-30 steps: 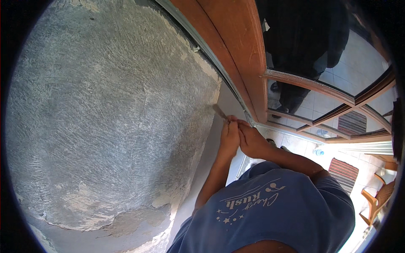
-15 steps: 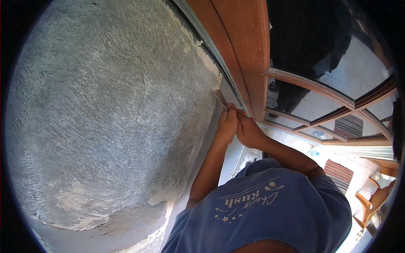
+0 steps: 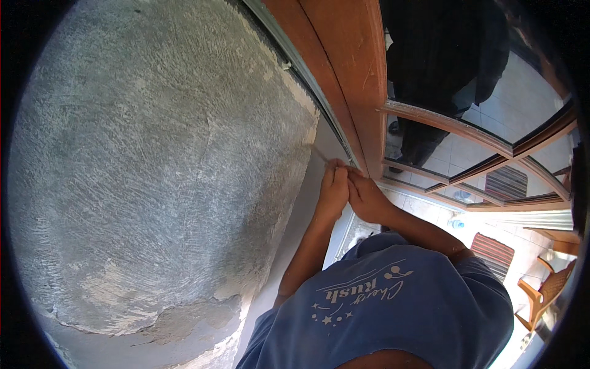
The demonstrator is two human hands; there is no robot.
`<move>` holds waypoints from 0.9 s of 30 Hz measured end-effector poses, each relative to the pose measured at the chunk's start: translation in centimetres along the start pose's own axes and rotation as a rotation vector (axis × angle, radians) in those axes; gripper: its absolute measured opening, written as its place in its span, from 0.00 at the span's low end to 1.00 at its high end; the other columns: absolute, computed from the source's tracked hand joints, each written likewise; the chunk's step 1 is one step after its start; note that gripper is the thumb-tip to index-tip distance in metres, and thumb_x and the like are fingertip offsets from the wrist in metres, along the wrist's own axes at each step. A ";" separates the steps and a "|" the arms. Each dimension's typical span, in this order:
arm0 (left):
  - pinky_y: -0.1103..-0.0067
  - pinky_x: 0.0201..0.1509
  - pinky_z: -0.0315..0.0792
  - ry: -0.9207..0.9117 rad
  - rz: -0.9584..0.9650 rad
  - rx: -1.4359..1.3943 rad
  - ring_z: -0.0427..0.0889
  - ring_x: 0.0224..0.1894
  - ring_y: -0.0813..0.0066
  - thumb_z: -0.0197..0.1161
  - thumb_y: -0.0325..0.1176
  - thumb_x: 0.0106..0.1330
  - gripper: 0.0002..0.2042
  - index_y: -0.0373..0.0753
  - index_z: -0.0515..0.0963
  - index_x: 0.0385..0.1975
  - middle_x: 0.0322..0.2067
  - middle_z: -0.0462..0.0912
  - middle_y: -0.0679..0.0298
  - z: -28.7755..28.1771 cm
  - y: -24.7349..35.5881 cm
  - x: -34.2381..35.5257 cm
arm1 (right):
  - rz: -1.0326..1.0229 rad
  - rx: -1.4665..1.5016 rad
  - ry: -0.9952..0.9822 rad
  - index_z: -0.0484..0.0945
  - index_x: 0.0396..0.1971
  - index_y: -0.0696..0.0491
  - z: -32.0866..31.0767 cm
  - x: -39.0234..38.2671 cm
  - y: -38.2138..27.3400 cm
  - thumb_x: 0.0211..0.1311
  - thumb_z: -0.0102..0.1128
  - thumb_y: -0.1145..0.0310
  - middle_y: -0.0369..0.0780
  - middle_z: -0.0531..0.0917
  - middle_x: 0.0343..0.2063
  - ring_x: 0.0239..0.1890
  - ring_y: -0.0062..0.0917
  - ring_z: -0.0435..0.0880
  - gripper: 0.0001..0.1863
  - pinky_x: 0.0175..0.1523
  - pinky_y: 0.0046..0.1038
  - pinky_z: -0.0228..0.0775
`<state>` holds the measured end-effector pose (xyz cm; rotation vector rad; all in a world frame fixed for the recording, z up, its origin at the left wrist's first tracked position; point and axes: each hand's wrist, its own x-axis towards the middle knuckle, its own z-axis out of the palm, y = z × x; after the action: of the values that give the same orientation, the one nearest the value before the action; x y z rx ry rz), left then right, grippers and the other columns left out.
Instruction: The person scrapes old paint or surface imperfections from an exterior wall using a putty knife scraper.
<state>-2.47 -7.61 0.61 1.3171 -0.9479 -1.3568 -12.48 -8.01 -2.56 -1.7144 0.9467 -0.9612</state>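
Observation:
Both my hands meet at the edge of the rough grey plaster [image 3: 184, 154], close to the wooden frame. My left hand [image 3: 334, 192] is closed around the handle of a slim, flat-bladed scraper [image 3: 320, 154]. Pressed against it, my right hand [image 3: 367, 198] has its fingers curled in at the same handle. The blade is smeared by motion and points up and left toward the plaster's edge; whether it touches cannot be made out. Most of the handle is hidden by my fingers.
A brown wooden frame [image 3: 347, 67] with glass panes stands close on the right, a grey strip [image 3: 307, 80] along its side. Smooth grey wall [image 3: 294, 237] borders the plaster. Lower right are a striped mat [image 3: 491, 255] and a wooden chair [image 3: 544, 292].
My hands and the scraper have moved slightly down, and the blade has drawn back from where it lay on the plaster's edge. The view has shifted a little.

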 end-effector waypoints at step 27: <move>0.80 0.37 0.69 -0.003 -0.065 -0.087 0.73 0.32 0.72 0.38 0.30 0.60 0.08 0.35 0.63 0.33 0.30 0.74 0.55 0.4 0.1 2.5 | -0.022 -0.039 0.025 0.68 0.37 0.64 -0.9 1.4 0.6 0.59 0.36 0.69 0.57 0.74 0.31 0.35 0.51 0.74 0.15 0.41 0.42 0.65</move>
<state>-2.65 -10.14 0.20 1.2896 -0.8450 -1.4340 -12.87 -9.75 -2.58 -1.7522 0.9701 -0.9860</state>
